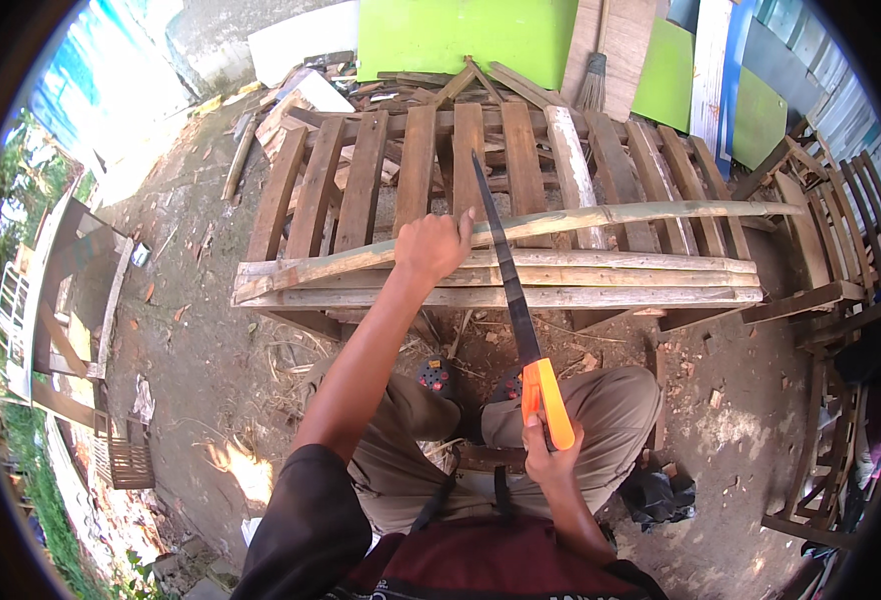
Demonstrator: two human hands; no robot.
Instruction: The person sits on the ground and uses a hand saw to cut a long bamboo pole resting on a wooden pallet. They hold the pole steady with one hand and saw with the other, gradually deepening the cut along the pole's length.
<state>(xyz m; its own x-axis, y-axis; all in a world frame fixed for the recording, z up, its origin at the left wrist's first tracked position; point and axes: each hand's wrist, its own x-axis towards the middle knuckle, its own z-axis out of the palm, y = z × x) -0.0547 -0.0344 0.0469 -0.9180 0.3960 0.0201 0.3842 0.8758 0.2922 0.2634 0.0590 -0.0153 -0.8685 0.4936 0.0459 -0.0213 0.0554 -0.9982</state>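
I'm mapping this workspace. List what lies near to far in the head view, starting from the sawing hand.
right hand on the saw's orange handle → saw blade → left hand on the bamboo pole → wooden pallet → green boards

I grip a long, pale green-tan bamboo pole [561,222] lying crosswise and slightly slanted over a slatted wooden pallet. My handsaw [509,275] has a dark narrow blade and orange handle; its blade rests across the pole, tip pointing away from me.
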